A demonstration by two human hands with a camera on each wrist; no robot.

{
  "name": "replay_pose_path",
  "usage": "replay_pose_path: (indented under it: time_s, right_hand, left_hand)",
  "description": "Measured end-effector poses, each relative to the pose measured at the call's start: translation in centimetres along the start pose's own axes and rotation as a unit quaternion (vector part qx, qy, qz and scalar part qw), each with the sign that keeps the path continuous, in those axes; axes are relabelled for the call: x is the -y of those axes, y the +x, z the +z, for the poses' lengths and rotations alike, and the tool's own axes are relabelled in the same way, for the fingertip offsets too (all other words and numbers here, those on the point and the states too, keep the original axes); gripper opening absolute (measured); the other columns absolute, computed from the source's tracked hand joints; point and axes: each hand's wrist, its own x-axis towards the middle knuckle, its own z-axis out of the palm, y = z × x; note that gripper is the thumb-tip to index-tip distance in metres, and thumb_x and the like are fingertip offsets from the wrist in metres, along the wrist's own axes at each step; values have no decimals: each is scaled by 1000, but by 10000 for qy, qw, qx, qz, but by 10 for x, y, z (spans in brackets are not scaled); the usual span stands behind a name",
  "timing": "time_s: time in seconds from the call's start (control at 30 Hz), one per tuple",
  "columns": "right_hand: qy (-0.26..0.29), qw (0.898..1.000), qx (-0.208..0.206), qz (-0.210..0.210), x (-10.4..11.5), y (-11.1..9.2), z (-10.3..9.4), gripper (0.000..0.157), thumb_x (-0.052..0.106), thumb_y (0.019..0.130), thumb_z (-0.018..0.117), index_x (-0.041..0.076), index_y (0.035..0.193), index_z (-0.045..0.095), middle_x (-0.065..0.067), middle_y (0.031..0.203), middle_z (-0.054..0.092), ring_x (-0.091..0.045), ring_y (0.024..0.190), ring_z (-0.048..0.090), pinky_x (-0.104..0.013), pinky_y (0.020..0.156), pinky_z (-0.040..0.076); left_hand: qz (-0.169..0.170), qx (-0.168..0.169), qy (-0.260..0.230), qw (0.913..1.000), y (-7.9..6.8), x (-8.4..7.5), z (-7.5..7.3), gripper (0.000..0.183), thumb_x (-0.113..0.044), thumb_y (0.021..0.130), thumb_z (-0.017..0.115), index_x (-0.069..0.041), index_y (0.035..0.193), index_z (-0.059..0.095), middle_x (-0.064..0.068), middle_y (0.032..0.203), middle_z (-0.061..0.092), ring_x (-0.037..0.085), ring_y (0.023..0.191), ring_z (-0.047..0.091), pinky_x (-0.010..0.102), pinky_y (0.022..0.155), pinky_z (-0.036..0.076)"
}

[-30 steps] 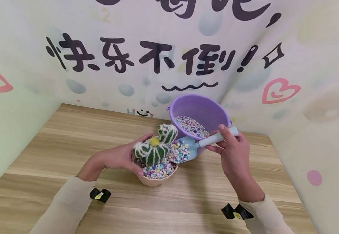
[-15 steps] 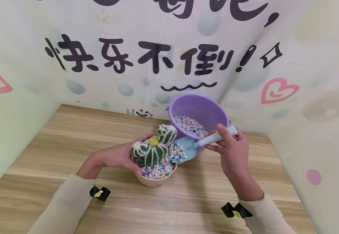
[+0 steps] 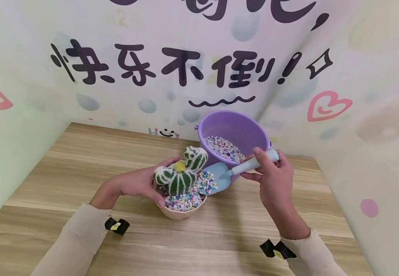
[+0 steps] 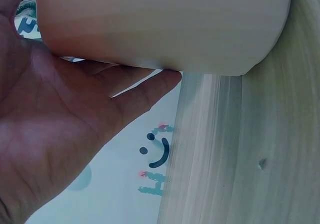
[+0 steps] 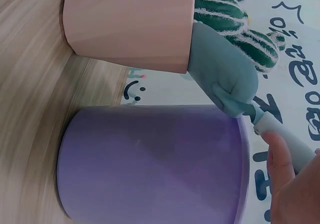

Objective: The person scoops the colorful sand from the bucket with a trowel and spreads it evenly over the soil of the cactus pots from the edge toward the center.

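A light-blue hand shovel (image 3: 223, 179) is gripped by its pale handle in my right hand (image 3: 278, 184). Its blade tilts down to the left, the tip at the rim of a peach flower pot (image 3: 179, 214). Colourful pebbles (image 3: 205, 182) lie toward the tip and run into those in the pot. A knitted green-and-white cactus (image 3: 178, 183) with a yellow top stands in the pot. My left hand (image 3: 135, 183) holds the pot from the left, thumb over the near rim; in the left wrist view its fingers lie along the pot wall (image 4: 165, 28).
Right behind the pot and shovel stands a purple bucket (image 3: 249, 134), partly filled with similar pebbles (image 3: 224, 147). Everything is on a wood-grain table (image 3: 185, 249), against a printed wall (image 3: 123, 103) at the back. Walls also border the left and right.
The pebbles on the shovel have slid toward its tip and into the pot, baring more of the blade. The shovel has tilted and shifted slightly left. My left hand still holds the pot.
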Motion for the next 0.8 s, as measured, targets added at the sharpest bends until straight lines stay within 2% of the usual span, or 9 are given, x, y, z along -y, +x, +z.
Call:
replay_pose_path:
  time_s: [0.33, 0.5, 0.67, 0.8]
  right_hand:
    - [55, 9992, 96, -378, 3, -4, 4, 29, 13, 87, 74, 0, 89, 48, -14, 80, 72, -28, 70, 72, -46, 55, 58]
    - [95, 9978, 185, -627, 4, -4, 5, 28, 10, 86, 74, -1, 88, 49, -15, 80, 71, -29, 72, 72, -46, 55, 58]
    - [9, 9959, 293, -855, 6, -5, 6, 27, 9, 87, 73, -4, 90, 50, -17, 82, 71, -29, 73, 72, -45, 57, 58]
    - [-42, 9944, 352, -999, 7, -6, 8, 28, 9, 86, 73, -5, 90, 50, -16, 82, 71, -30, 75, 72, -46, 59, 58]
  left_hand:
    - [190, 150, 30, 9997, 1, 2, -3, 119, -2, 74, 82, -24, 157, -1, 13, 158, 21, 33, 138, 35, 28, 108, 37]
    - [177, 183, 54, 9997, 2, 2, -6, 121, -4, 72, 84, -25, 157, 1, 11, 159, 21, 31, 141, 31, 25, 110, 33]
    - [160, 225, -12, 9996, 2, 1, -5, 122, -3, 72, 84, -25, 157, 0, 11, 159, 20, 32, 141, 31, 24, 110, 34]
    - [144, 137, 207, 9996, 0, -2, -3, 123, -4, 72, 84, -23, 157, -2, 13, 159, 20, 33, 140, 31, 24, 109, 35]
